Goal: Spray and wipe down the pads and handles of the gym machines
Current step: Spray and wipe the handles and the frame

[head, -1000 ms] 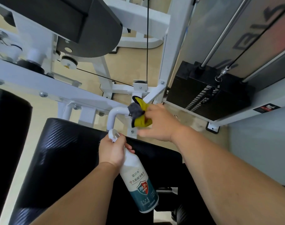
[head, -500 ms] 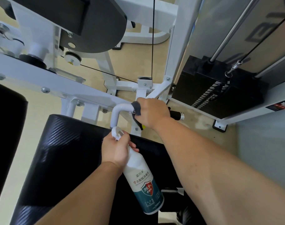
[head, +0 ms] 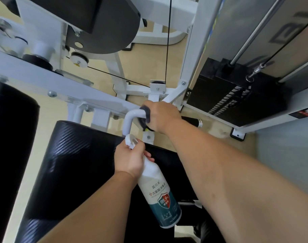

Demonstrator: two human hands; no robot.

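My right hand (head: 161, 115) clamps the cloth (head: 146, 113) around the handle (head: 191, 120), mid-wipe; my left hand (head: 130, 159) grips the spray bottle (head: 161, 197) just below. I judge the pad (head: 76, 163) not yet wiped.

The floor (head: 142, 67) is smooth and pale tan, showing in gaps between the white tubes of the machine frame (head: 137, 88) that stands on it. At the right the black weight stack (head: 237, 95) sits low over a white base rail, which ends in a small corner bracket (head: 238, 135) flat on the floor. Just beside it is a dull, mottled patch (head: 217, 123). Farther off, a curved white base tube (head: 160, 38) lies along the floor — part of it hidden behind the frame.
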